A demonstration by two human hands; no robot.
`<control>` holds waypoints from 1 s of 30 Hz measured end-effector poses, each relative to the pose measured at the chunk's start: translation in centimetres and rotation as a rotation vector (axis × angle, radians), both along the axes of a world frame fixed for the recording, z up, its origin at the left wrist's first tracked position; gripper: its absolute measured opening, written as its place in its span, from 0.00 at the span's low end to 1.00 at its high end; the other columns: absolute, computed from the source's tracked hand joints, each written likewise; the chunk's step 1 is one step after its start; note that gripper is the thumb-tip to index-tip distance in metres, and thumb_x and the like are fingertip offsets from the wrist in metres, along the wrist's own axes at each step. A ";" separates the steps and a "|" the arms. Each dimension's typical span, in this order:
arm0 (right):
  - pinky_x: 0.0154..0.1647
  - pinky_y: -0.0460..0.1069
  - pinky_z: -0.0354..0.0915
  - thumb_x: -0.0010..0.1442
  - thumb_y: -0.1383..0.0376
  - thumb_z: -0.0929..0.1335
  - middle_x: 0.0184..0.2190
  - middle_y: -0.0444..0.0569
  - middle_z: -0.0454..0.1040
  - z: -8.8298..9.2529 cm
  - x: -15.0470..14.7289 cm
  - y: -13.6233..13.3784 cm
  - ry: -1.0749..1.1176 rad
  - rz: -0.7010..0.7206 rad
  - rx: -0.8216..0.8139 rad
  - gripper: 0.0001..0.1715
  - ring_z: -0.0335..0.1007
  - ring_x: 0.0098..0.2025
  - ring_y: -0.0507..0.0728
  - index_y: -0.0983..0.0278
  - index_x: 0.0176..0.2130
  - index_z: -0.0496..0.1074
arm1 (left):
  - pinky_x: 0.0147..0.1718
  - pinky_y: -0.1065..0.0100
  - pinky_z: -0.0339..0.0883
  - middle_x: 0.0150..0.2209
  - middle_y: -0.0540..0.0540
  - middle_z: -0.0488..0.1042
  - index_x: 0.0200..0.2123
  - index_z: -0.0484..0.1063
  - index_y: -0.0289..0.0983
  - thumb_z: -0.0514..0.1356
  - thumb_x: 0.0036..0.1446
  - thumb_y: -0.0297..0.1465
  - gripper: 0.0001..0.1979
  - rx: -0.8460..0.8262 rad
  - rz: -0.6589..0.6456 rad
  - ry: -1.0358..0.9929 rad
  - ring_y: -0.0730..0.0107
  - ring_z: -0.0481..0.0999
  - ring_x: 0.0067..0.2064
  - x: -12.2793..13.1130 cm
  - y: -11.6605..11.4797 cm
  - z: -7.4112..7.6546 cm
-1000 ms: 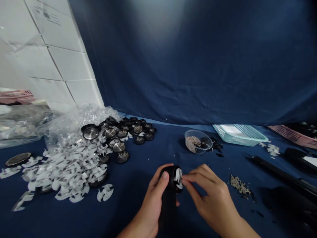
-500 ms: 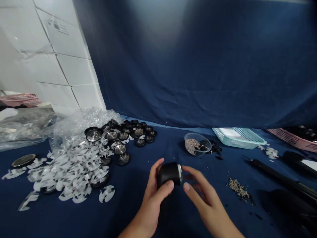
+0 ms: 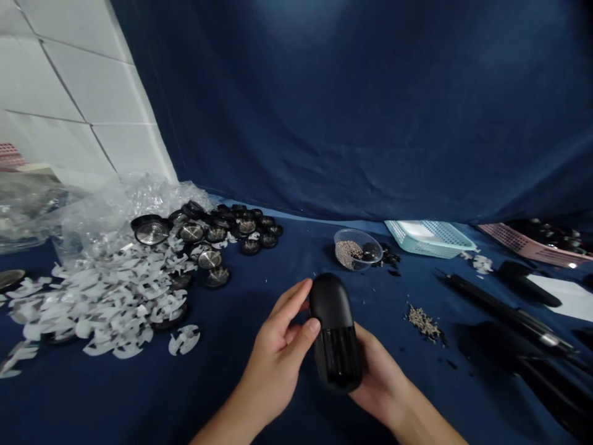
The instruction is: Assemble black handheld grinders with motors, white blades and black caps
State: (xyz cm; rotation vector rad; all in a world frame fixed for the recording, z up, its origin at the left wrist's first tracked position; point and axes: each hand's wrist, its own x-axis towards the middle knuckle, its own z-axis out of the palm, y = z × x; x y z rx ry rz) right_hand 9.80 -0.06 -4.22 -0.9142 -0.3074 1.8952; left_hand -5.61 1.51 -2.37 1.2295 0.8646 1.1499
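Both hands hold a black oblong device [image 3: 334, 330] with a rounded far end, just above the blue cloth near the front edge. My left hand [image 3: 278, 352] grips its left side, thumb laid against the body and fingers stretched toward the far end. My right hand [image 3: 380, 380] cups it from underneath on the right, its fingers mostly hidden by the device.
A heap of white paper cut-outs [image 3: 106, 296] and several round black-and-metal caps [image 3: 208, 238] lie at left by a clear plastic bag [image 3: 102, 213]. A clear bowl of small parts [image 3: 357, 248], a teal basket [image 3: 428, 238], loose screws [image 3: 422, 321] and black tools [image 3: 504, 312] sit at right.
The device has been turned so its smooth back faces up and its white-stickered end no longer shows. My right hand went from beside it to under it. The view shifted.
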 end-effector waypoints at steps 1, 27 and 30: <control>0.32 0.44 0.65 0.51 0.58 0.75 0.28 0.44 0.76 -0.2 -0.1 0.0 0.015 0.003 -0.009 0.14 0.70 0.29 0.50 0.66 0.35 0.77 | 0.56 0.66 0.64 0.64 0.53 0.61 0.57 0.68 0.53 0.60 0.61 0.37 0.20 -0.014 0.009 0.003 0.61 0.62 0.63 0.0 0.0 0.1; 0.30 0.44 0.66 0.44 0.55 0.77 0.25 0.43 0.74 0.7 0.2 0.1 -0.039 0.053 0.007 0.22 0.70 0.26 0.50 0.65 0.35 0.75 | 0.48 0.72 0.71 0.63 0.53 0.63 0.53 0.73 0.52 0.62 0.59 0.33 0.18 0.033 0.025 0.003 0.58 0.64 0.61 -0.2 -0.3 0.5; 0.30 0.45 0.66 0.43 0.53 0.77 0.27 0.45 0.74 1.0 0.1 0.1 -0.095 0.037 0.042 0.23 0.69 0.26 0.51 0.65 0.35 0.75 | 0.45 0.74 0.72 0.63 0.54 0.62 0.53 0.73 0.53 0.62 0.59 0.33 0.18 0.014 0.019 -0.016 0.58 0.63 0.62 -0.1 -0.2 0.4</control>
